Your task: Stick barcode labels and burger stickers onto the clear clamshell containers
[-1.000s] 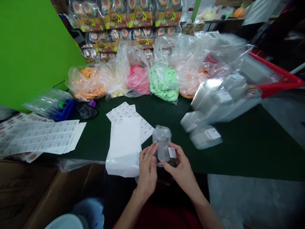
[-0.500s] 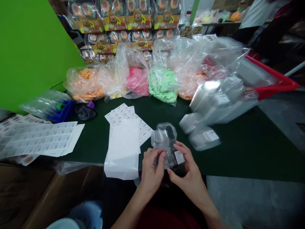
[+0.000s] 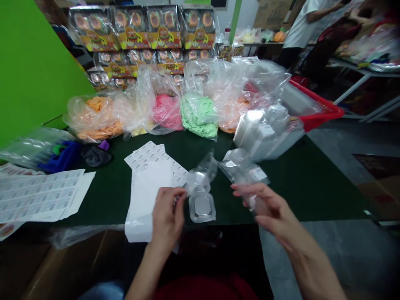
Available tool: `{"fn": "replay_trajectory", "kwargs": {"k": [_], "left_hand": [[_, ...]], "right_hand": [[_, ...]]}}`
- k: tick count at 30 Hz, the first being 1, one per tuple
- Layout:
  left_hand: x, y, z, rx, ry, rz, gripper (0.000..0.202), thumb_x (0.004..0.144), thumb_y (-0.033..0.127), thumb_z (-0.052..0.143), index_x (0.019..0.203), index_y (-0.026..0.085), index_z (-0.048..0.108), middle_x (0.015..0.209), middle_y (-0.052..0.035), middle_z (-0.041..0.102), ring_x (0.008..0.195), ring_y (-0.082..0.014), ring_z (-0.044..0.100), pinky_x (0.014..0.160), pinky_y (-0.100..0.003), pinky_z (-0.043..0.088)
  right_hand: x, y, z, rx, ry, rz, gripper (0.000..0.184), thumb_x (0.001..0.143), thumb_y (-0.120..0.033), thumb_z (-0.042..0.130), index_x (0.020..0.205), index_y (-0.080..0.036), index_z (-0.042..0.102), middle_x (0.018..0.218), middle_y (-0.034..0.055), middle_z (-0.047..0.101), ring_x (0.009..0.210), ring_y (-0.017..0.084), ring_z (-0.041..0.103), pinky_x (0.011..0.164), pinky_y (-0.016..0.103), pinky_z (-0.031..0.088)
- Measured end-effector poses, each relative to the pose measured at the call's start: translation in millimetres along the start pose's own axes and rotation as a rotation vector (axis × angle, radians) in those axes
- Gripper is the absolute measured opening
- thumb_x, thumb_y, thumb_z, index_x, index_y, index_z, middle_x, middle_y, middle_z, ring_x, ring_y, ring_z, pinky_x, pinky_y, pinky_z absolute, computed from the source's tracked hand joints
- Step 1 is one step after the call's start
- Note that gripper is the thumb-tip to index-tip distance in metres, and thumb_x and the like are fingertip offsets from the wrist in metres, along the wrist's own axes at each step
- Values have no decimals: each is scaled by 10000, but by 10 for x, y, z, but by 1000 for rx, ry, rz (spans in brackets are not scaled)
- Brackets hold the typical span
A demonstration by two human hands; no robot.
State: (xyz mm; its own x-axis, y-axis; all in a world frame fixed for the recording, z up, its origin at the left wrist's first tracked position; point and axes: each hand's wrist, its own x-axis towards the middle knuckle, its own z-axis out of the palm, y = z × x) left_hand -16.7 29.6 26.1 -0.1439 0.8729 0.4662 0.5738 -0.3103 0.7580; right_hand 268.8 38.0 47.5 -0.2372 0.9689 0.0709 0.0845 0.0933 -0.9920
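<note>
Left hand [image 3: 167,218]: shifted left, fronting white sheet [image 3: 145,191].
Right hand [image 3: 276,210]: swung right of lower centre, holding blurred clear plastic [image 3: 258,204].

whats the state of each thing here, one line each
Front clear container: looks open, on the table
White sheet: overhanging the table edge
Label sheets: overlapping, flat
Clear containers at right: nested together
Burger-print boxes: lined up in rows
Left hand: fingers bunched, grip unclear
Right hand: curled around clear plastic, blurred
</note>
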Motion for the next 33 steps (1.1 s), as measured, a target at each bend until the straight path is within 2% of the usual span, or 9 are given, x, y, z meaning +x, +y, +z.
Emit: {"fn": "replay_trajectory", "kwargs": {"k": [2, 6, 10, 14, 17, 21, 24, 27, 33], "left_hand": [[109, -62, -155, -40, 96, -123, 106, 1003, 296, 667, 1014, 206, 722, 944, -40, 720, 844, -182, 684, 777, -291, 543], [147, -65, -250, -234, 110, -371, 211, 969, 402, 717, 1001, 194, 723, 892, -28, 737, 723, -142, 625, 677, -245, 506], [-56, -39, -63, -441, -46, -543, 298, 955, 464, 729, 1033, 177, 735, 858, -38, 747, 649, -110, 547, 603, -212, 465], [-269, -61, 153, -536, -171, -682, 393, 913, 526, 743, 1051, 158, 746, 851, -66, 744, 703, -147, 624, 557, -212, 481], [-347, -131, 268, -568, -226, -746, 417, 879, 551, 758, 996, 151, 744, 818, -54, 722, 650, -138, 621, 529, -217, 495], [-391, -235, 364, -536, -199, -791, 409, 849, 545, 784, 970, 159, 728, 765, -29, 692, 627, -145, 640, 483, -205, 481], [-413, -260, 391, -491, -174, -769, 367, 879, 516, 765, 981, 169, 706, 726, -7, 678, 594, -135, 622, 496, -208, 487], [-434, -267, 375, -420, -176, -708, 338, 934, 511, 705, 967, 174, 701, 712, 2, 668, 590, -135, 608, 550, -232, 514], [-469, -350, 296, -45, -184, -486, 233, 993, 411, 640, 1018, 197, 728, 833, -26, 727, 728, -177, 675, 685, -280, 540]], "right_hand": [[62, 4, -247, -67, 122, -25, 438, 863, -435, 761, 1276, -312, 680, 1353, 101, 733, 1233, 325, 713, 1015, 482, 592], [363, 193, -474, -655, 459, -132, 505, 846, -445, 770, 1322, -301, 678, 1462, 119, 636, 1353, 379, 597, 1134, 599, 457], [668, 503, -448, -1025, 311, -11, 534, 892, -455, 680, 1393, -271, 652, 1508, 183, 596, 1397, 458, 524, 1083, 680, 422], [756, 675, -472, -1085, 217, 62, 539, 948, -484, 636, 1445, -278, 608, 1523, 186, 598, 1384, 438, 559, 1088, 682, 419], [704, 655, -481, -1098, 266, 26, 617, 975, -541, 625, 1522, -267, 549, 1608, 211, 510, 1482, 461, 475, 1140, 730, 358], [490, 524, -192, -1016, 399, -158, 668, 1003, -562, 631, 1597, -300, 473, 1693, 182, 415, 1590, 459, 330, 1225, 763, 237], [283, 473, 259, -796, 128, -272, 579, 1012, -454, 682, 1562, -385, 515, 1662, 95, 499, 1605, 373, 354, 1266, 677, 300], [167, 509, 676, -681, -172, -249, 651, 964, -320, 761, 1558, -429, 518, 1747, 42, 391, 1651, 363, 257, 1287, 693, 277], [245, 642, 868, -658, -262, -200, 643, 925, -160, 741, 1501, -402, 592, 1730, 29, 426, 1655, 364, 240, 1300, 737, 187]]}}
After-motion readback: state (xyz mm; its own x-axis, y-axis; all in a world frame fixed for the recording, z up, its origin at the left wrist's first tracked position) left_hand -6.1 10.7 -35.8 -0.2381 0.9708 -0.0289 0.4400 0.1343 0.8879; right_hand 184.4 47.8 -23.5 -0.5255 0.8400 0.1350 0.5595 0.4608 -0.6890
